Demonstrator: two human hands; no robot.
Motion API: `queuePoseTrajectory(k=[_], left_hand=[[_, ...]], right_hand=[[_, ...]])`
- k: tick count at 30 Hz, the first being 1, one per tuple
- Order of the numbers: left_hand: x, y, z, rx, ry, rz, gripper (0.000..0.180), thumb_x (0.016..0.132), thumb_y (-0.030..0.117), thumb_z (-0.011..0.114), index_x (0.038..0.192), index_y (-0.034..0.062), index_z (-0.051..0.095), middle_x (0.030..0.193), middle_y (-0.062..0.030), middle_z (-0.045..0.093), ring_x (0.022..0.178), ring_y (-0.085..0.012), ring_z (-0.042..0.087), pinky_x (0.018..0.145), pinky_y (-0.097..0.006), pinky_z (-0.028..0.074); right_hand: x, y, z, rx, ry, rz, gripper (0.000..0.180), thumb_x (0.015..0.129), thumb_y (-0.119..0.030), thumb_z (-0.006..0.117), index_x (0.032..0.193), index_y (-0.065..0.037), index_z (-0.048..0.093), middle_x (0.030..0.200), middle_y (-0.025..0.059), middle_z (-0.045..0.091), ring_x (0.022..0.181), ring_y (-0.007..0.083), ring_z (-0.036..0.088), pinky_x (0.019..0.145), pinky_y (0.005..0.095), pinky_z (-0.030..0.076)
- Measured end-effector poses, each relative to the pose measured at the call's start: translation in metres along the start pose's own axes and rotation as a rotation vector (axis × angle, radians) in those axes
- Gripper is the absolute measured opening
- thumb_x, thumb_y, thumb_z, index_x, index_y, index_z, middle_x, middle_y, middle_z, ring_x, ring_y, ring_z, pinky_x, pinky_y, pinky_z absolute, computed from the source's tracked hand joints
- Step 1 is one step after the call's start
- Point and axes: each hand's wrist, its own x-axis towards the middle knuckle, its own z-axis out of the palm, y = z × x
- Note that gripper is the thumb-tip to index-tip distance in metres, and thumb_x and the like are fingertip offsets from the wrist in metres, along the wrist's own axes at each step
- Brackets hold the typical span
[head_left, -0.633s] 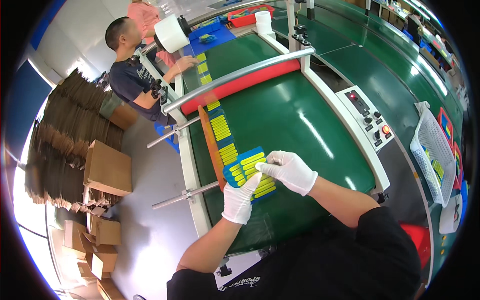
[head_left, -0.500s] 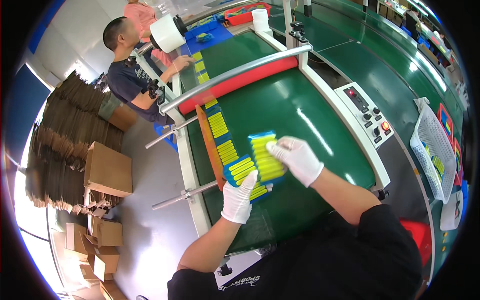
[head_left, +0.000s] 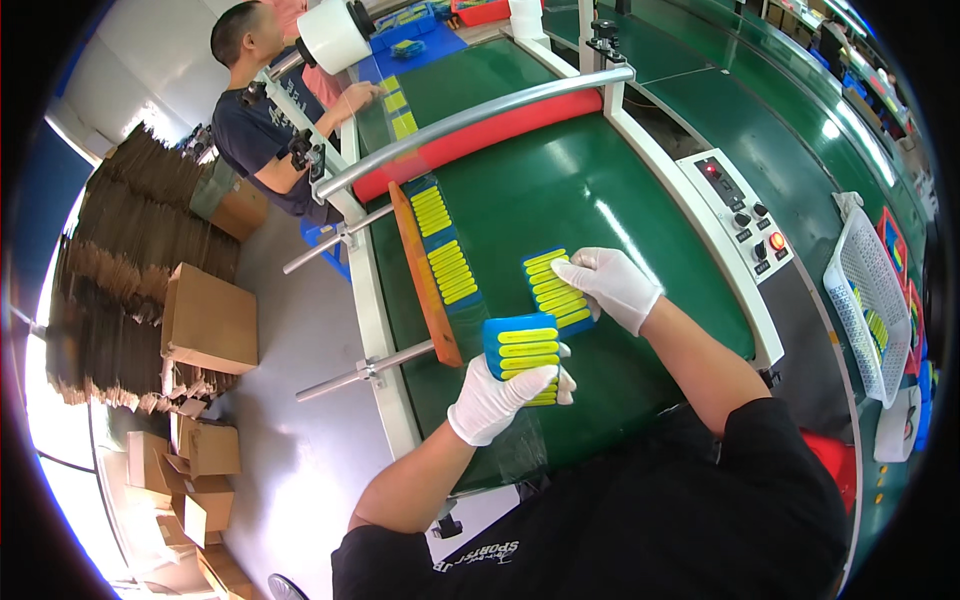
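My left hand [head_left: 503, 397], in a white glove, is closed on a blue card with raised yellow-green strips [head_left: 526, 348], the thumb across its lower part. My right hand [head_left: 617, 287], also gloved, pinches a second striped card [head_left: 557, 290] by its right side. That card is held tilted above the green belt [head_left: 610, 370], just behind and to the right of the first one. Along the belt's left side lies a row of similar striped cards [head_left: 452, 272], beside an orange guide bar [head_left: 425, 280]. Clear film [head_left: 515, 450] shows below my left hand.
A red roller [head_left: 480, 145] and a metal bar [head_left: 470, 125] cross the belt ahead. To the right are a control panel [head_left: 735, 215] and a white basket [head_left: 870, 310]. A person [head_left: 265, 130] works at the far left. Cardboard boxes [head_left: 210, 315] stand at left.
The left-hand card has come away from the end of the row and moved nearer me. My right hand has shifted right with its card. The row has moved slightly towards me.
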Motion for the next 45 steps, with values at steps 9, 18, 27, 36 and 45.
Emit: queuePoseTrajectory(k=[9,18,27,36,45], left_hand=[[-0.002,0.001,-0.004,0.073,-0.231,-0.175,0.045,0.080,0.019,0.077,0.114,-0.0035,0.057,0.088,-0.0122,0.067,0.078,-0.0187,0.066,0.072,-0.029,0.054],[0.001,-0.005,-0.014,0.063,-0.246,-0.183,0.064,0.073,0.021,0.083,0.122,-0.0026,0.050,0.104,-0.0168,0.064,0.081,-0.0279,0.068,0.072,-0.040,0.058],[0.001,0.003,-0.001,0.090,-0.131,-0.069,0.039,0.084,0.016,0.073,0.113,-0.0028,0.056,0.088,-0.0109,0.066,0.080,-0.0190,0.066,0.075,-0.031,0.055],[0.012,-0.003,-0.012,0.080,0.457,0.491,0.047,0.087,0.003,0.066,0.128,-0.0015,0.043,0.098,-0.0035,0.063,0.088,-0.0133,0.062,0.084,-0.028,0.050],[0.017,-0.015,-0.017,0.135,0.407,0.395,0.047,0.082,-0.001,0.072,0.124,0.0049,0.053,0.118,-0.0060,0.063,0.105,-0.0154,0.061,0.091,-0.031,0.050]], right_hand=[[0.028,0.013,0.059,-0.491,-0.199,-0.095,0.039,0.088,-0.036,0.061,0.085,0.003,0.068,0.072,0.0136,0.065,0.067,0.0216,0.063,0.066,0.0337,0.051],[0.056,0.009,0.092,-0.583,-0.193,0.024,0.041,0.085,-0.038,0.061,0.089,0.002,0.069,0.080,0.0191,0.068,0.079,0.0324,0.067,0.075,0.0383,0.051],[0.065,0.001,0.080,-0.544,-0.164,-0.081,0.036,0.087,-0.033,0.061,0.083,0.002,0.067,0.074,0.0136,0.067,0.067,0.0287,0.065,0.066,0.0376,0.050],[-0.012,-0.044,0.005,-0.131,-0.235,-0.111,0.031,0.092,-0.034,0.063,0.087,-0.003,0.061,0.065,-0.0006,0.057,0.054,0.0059,0.054,0.049,0.0203,0.043],[-0.015,-0.011,0.052,0.064,-0.214,-0.241,0.039,0.081,-0.027,0.078,0.095,0.005,0.061,0.086,0.0070,0.066,0.079,0.0094,0.059,0.071,0.0252,0.049]])
